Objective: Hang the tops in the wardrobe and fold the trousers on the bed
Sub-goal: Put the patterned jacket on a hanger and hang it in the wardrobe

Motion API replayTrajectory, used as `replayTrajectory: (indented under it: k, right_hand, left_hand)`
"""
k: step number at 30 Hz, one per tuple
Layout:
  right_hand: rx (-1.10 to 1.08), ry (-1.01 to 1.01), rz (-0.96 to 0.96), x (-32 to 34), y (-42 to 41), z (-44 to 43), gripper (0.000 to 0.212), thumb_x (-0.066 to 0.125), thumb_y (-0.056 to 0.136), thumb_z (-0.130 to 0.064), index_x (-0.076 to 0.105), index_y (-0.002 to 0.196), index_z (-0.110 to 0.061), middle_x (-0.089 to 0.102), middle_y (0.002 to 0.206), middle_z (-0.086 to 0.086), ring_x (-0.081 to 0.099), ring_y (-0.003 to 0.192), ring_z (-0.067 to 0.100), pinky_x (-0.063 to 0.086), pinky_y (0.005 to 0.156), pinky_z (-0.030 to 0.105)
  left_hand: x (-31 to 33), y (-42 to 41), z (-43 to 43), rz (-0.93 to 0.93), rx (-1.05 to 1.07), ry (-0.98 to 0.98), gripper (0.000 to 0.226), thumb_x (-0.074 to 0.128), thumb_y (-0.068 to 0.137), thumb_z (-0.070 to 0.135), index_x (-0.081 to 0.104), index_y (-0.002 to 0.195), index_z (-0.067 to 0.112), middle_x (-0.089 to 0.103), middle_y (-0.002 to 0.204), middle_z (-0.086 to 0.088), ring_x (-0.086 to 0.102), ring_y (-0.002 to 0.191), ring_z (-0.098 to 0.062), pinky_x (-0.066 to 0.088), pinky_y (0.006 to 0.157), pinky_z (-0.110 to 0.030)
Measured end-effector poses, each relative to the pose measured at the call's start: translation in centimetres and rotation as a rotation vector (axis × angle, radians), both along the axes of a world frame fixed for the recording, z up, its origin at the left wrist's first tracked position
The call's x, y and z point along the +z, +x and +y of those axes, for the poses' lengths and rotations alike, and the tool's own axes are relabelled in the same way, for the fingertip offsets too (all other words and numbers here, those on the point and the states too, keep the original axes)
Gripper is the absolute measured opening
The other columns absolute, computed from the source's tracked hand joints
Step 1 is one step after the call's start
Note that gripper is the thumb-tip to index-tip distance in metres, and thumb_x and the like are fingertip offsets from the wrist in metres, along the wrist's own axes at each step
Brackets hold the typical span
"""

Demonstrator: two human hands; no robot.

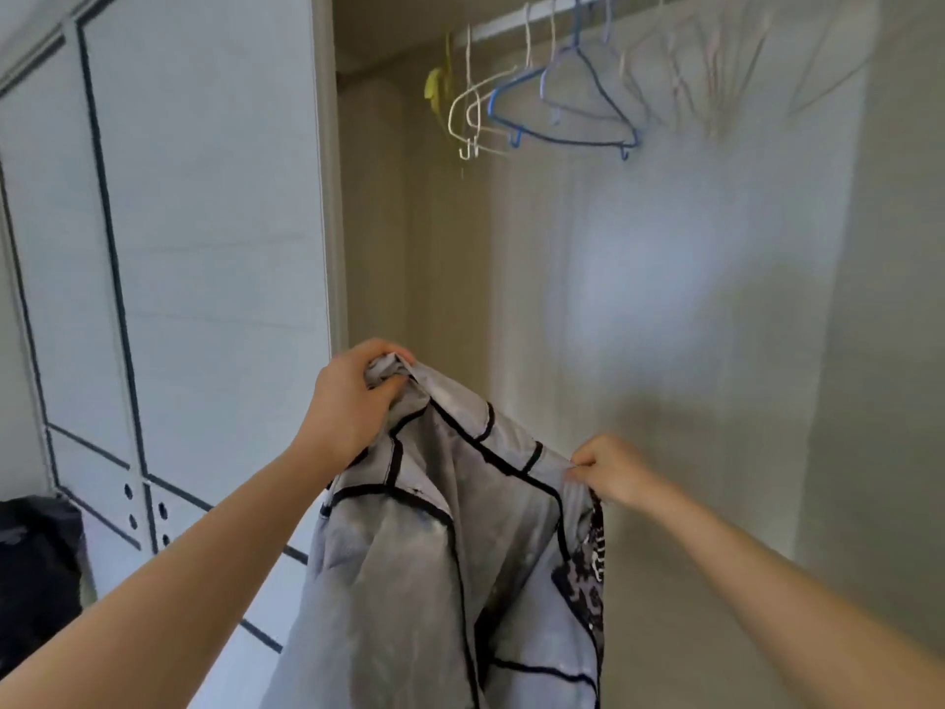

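I hold a grey top (pixel 434 545) with black line trim up in front of the open wardrobe (pixel 665 299). My left hand (pixel 353 396) grips a bunched part of its upper edge. My right hand (pixel 611 475) pinches the other end of that edge, lower and to the right. The garment hangs down between my arms, and a dark patterned part shows at its right side. Above, a blue hanger (pixel 567 102) and several white and pale hangers (pixel 473 112) hang on the rail (pixel 503 28). No trousers or bed are in view.
White wardrobe doors (pixel 179 248) with black line trim stand shut on the left. A dark bag or bin (pixel 36 565) sits at the lower left. A yellow item (pixel 437 89) hangs at the rail's left end. The wardrobe's inner space below the hangers holds no clothes.
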State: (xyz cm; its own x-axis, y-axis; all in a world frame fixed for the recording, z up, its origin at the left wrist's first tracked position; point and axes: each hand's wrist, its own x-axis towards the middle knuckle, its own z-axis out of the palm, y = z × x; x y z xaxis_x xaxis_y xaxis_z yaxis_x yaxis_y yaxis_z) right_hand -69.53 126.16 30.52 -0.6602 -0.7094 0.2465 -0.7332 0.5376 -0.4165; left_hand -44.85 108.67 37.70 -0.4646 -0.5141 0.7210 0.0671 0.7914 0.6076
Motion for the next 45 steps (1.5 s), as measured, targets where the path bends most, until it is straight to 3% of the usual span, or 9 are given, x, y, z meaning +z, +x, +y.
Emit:
replayTrajectory:
  k: [4,8,14,20,26,29,35,41,45]
  right_hand:
    - [-0.036,-0.049,0.051,5.7,-0.1,1.1,0.043,0.067,0.087,-0.012,0.052,0.048,-0.023,0.046,0.04,-0.015,0.042,0.054,0.006,0.032,0.048,0.016]
    - [-0.099,-0.232,0.127,12.7,-0.3,2.8,0.009,0.069,0.085,-0.016,0.076,0.084,-0.009,0.073,0.089,0.003,0.065,0.087,0.017,0.041,0.069,0.019]
    - [-0.233,-0.479,0.399,22.7,-0.5,5.8,0.027,0.055,0.09,-0.021,0.069,0.088,0.001,0.071,0.091,0.017,0.065,0.09,0.034,0.055,0.082,0.039]
    - [-0.325,-0.608,0.79,31.7,1.2,8.1,0.035,0.039,0.101,-0.03,0.06,0.084,-0.007,0.062,0.08,0.013,0.058,0.079,0.035,0.048,0.067,0.036]
    - [-0.691,-0.296,1.211,38.5,-0.4,8.8,0.028,0.048,0.094,-0.012,0.057,0.119,-0.004,0.056,0.121,0.019,0.046,0.118,0.038,0.042,0.081,0.04]
    - [-0.895,-0.132,1.132,40.8,-1.7,9.3,0.035,0.052,0.091,-0.014,0.056,0.125,-0.007,0.047,0.133,0.019,0.034,0.129,0.038,0.035,0.1,0.043]
    - [-1.037,-0.005,0.951,43.4,-5.5,10.3,0.042,0.048,0.09,-0.011,0.051,0.131,-0.006,0.051,0.134,0.017,0.043,0.126,0.038,0.038,0.104,0.044]
    - [-0.948,-0.056,0.704,43.7,-7.1,10.8,0.038,0.04,0.095,-0.008,0.046,0.131,0.003,0.053,0.113,0.019,0.053,0.097,0.035,0.049,0.094,0.045]
    - [-0.924,-0.149,0.64,43.9,-8.7,11.0,0.042,0.041,0.096,-0.006,0.04,0.137,0.005,0.053,0.122,0.023,0.054,0.098,0.036,0.048,0.088,0.044]
  left_hand:
    - [4.1,-3.0,0.3,0.062,-0.044,-0.059,0.02,0.062,0.09,0.0,0.071,0.09,0.019,0.07,0.092,0.004,0.064,0.088,-0.007,0.046,0.07,-0.009]
    - [6.7,-6.1,0.6,0.036,-0.094,-0.095,0.019,0.061,0.091,0.001,0.072,0.093,0.017,0.07,0.093,0.005,0.063,0.09,-0.008,0.047,0.073,-0.013]
    - [8.0,-11.0,1.0,0.021,-0.145,-0.168,0.018,0.06,0.09,0.0,0.072,0.089,0.013,0.07,0.087,0.001,0.063,0.084,-0.009,0.043,0.065,-0.007]
    - [9.4,-15.4,0.4,0.021,-0.192,-0.236,0.025,0.062,0.087,-0.002,0.072,0.081,0.02,0.07,0.079,0.005,0.064,0.079,-0.007,0.041,0.062,-0.005]
    - [10.7,-18.6,-1.0,-0.023,-0.187,-0.341,0.029,0.07,0.079,-0.005,0.073,0.075,0.023,0.07,0.071,0.007,0.062,0.072,-0.003,0.038,0.061,-0.005]
    - [11.2,-19.6,-1.7,-0.028,-0.172,-0.373,0.03,0.071,0.078,-0.005,0.073,0.075,0.025,0.07,0.072,0.009,0.062,0.074,0.0,0.037,0.063,-0.003]
    - [11.6,-21.3,-3.1,-0.045,-0.171,-0.385,0.026,0.07,0.08,-0.003,0.075,0.078,0.023,0.071,0.075,0.011,0.064,0.078,0.0,0.037,0.065,0.0]
    - [11.9,-22.8,-3.8,-0.062,-0.184,-0.375,0.025,0.069,0.08,-0.002,0.075,0.077,0.022,0.072,0.075,0.008,0.065,0.079,-0.001,0.039,0.065,-0.002]
    - [12.2,-23.4,-3.8,-0.078,-0.2,-0.385,0.024,0.068,0.082,-0.001,0.075,0.078,0.022,0.073,0.077,0.007,0.065,0.079,-0.002,0.04,0.066,-0.003]
